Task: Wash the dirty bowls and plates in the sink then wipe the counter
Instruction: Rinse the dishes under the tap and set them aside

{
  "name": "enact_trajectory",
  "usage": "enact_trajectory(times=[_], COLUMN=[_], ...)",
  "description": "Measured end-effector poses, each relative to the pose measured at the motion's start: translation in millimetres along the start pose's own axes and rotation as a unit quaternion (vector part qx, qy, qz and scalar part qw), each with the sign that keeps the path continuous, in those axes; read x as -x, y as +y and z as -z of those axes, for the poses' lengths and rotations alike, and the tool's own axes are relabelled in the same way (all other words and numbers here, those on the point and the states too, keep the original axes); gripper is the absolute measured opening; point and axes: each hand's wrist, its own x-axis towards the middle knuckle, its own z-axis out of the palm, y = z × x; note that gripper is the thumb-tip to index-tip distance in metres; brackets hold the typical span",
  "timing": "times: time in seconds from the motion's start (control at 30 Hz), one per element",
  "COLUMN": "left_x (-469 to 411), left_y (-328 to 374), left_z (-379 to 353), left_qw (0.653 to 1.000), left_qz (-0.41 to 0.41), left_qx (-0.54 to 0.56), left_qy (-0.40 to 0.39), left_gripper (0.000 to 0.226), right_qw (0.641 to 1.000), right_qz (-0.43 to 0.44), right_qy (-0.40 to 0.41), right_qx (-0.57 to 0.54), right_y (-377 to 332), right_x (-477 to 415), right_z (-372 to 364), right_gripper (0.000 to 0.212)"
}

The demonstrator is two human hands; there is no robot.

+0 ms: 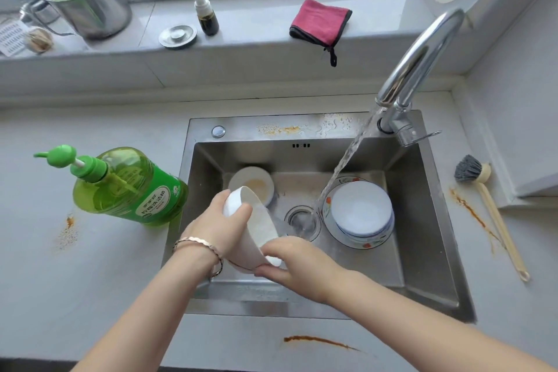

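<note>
Sink (422,235), near-left part: gripping tilted white bowl (256,238) with left hand (214,226) curling over its far rim and right hand (297,263) pinching its near rim, holding it left of the running water (347,160).

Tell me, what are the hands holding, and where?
A white bowl: the left hand grips its upper side, the right hand its lower rim.
</note>
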Motion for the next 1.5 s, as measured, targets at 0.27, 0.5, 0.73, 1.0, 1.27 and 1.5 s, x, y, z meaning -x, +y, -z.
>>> enact_trajectory(times=[0.27,0.5,0.73,1.0,1.27,1.5], left_x=[-15.8,-39.2,-43.7,-54.3,-51.8,-44.5], left_y=[6.1,18.5,49.6,64.5,62.4,69.4], left_z=[-14.3,-23.7,-44.4,-57.7,-58.3,-56.7], left_qw=[0.979,0.958,0.879,0.862,0.904,0.911], left_qz=[0.016,0.039,0.056,0.028,-0.044,-0.062], left_qx=[0.196,0.265,0.398,0.452,0.392,0.38], left_qy=[-0.053,-0.099,-0.256,-0.229,-0.168,-0.148], left_gripper=[0.035,0.034,0.03,0.018,0.019,0.009], right_qw=[0.989,0.789,0.658,0.764,0.836,0.841], right_qz=[-0.041,-0.195,-0.185,-0.245,-0.316,-0.336], right_qy=[0.067,0.104,0.167,0.186,0.176,0.184], right_qx=[-0.125,-0.574,-0.71,-0.567,-0.412,-0.383], right_y=[22.2,57.0,81.8,92.3,82.9,81.9], right_x=[15.8,26.5,22.3,29.3,27.1,22.3], right_z=[26.9,80.0,99.4,114.3,112.2,116.5], right_gripper=[0.028,0.02,0.035,0.025,0.035,0.031])
